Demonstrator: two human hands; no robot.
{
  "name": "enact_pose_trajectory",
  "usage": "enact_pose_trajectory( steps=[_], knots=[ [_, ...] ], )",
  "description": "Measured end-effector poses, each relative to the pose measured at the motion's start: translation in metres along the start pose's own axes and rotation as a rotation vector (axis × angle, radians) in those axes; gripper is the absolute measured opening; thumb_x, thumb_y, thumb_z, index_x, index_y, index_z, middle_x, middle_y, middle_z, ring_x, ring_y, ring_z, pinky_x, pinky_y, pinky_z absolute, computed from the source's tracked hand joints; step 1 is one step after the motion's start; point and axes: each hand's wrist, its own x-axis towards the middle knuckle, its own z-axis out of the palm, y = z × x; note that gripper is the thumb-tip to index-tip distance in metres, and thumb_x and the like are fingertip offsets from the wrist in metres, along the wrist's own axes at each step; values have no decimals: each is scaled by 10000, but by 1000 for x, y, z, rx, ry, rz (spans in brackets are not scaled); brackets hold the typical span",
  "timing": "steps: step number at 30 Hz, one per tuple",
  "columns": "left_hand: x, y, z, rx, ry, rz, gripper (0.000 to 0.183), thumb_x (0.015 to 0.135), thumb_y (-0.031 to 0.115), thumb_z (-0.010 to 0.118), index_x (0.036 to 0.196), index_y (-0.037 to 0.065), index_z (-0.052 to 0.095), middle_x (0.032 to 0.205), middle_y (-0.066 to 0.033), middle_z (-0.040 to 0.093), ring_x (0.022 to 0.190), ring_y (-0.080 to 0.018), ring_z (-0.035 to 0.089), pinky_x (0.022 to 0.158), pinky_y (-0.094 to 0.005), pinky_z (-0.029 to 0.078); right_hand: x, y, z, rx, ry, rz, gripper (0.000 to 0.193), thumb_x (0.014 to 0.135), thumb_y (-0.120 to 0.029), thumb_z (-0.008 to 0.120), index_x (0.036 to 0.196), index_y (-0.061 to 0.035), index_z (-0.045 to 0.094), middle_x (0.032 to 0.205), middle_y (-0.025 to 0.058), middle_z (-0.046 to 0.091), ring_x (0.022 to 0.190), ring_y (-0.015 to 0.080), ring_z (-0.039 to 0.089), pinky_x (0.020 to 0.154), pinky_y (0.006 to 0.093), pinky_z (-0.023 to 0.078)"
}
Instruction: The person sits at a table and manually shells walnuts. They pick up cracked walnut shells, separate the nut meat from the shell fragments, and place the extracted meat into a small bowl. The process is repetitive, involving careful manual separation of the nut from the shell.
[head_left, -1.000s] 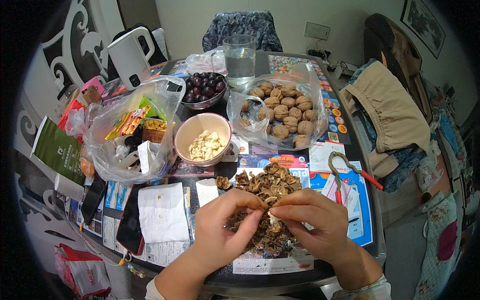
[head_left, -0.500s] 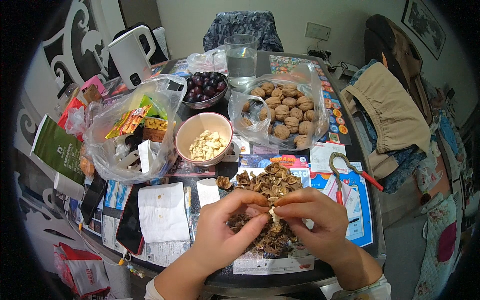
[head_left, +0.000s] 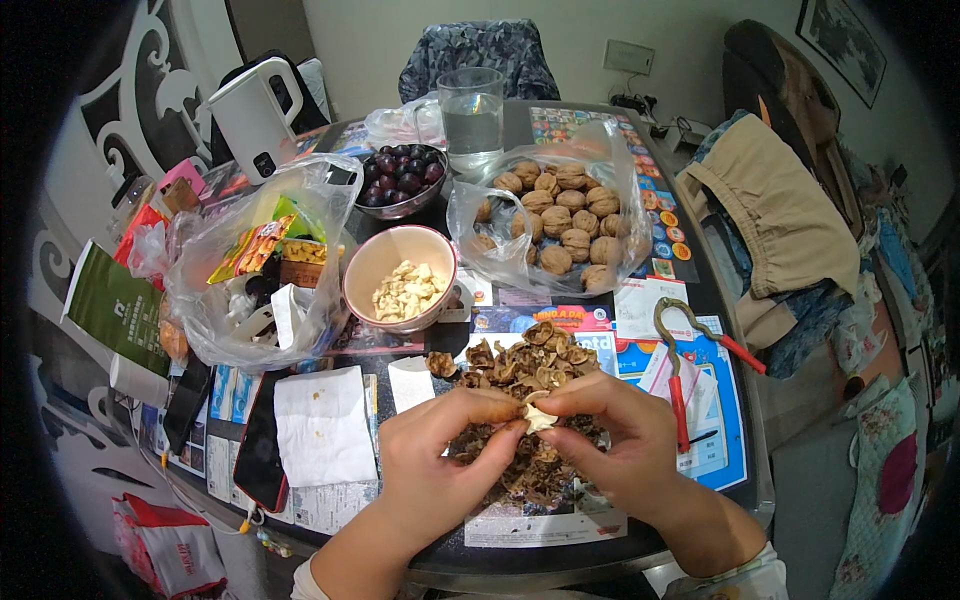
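Note:
Between the fingertips of both hands is a pale walnut kernel [head_left: 540,418]. My left hand [head_left: 445,440] pinches it from one side and my right hand [head_left: 625,430] from the other, thumbs and forefingers almost meeting. Beneath and behind the hands lies a heap of broken brown walnut shells [head_left: 530,360], partly hidden by my fingers. Beyond them on the left, a cream bowl [head_left: 447,255] with a red rim holds peeled pale kernel pieces [head_left: 410,290]. Whole walnuts [head_left: 575,215] fill an open clear plastic bag at the back right. A red-handled nutcracker [head_left: 675,370] rests right of the shells.
A metal bowl of dark grapes [head_left: 402,180] and a glass jug of water [head_left: 472,120] stand at the back. Left are a plastic bag of snack packets [head_left: 265,260], a white kettle [head_left: 255,120], a white paper towel [head_left: 325,425] and a red-edged phone [head_left: 262,445].
Both hands have shifted slightly left and the fingertips have turned the kernel, so more of its pale surface shows. The whole view has moved a little.

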Motion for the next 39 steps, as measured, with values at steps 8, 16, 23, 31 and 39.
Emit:
enact_pose_trajectory(
  steps=[8,16,23,31,39],
  knots=[
    [-2,-8,2,-37,19,61,115,652,-29,620,763,-24,594,758,-117,626,687,-194,624,618,-250,483,0,-2,2,-18,28,-52,198,686,-36,661,870,-23,588,823,111,598,744,203,600,648,271,471],
    [-3,-4,-1,-427,27,-276,72,749,-16,548,810,-29,584,763,-87,613,699,-99,580,626,-229,460,-1,-1,2,17,40,-41,195,684,-30,663,864,-26,589,823,108,601,739,198,600,645,271,470],
    [3,-11,-3,-56,-5,47,69,703,-9,582,770,-9,563,732,-95,582,640,-156,556,598,-239,435,1,-6,-1,-144,51,-165,229,663,-14,665,870,-30,569,805,102,576,728,224,578,629,287,457],
    [3,-7,2,140,-1,116,118,646,10,636,743,14,570,719,-97,572,628,-222,563,572,-274,447,4,-4,1,-367,22,-412,254,628,47,650,858,-3,554,786,119,549,649,226,548,546,289,440],
    [4,-7,4,306,10,210,138,618,-2,623,735,37,559,705,-81,557,618,-242,547,535,-299,434,6,0,2,-500,-53,-586,243,635,-12,577,867,52,542,775,131,518,651,246,535,523,307,446]
  ],
)
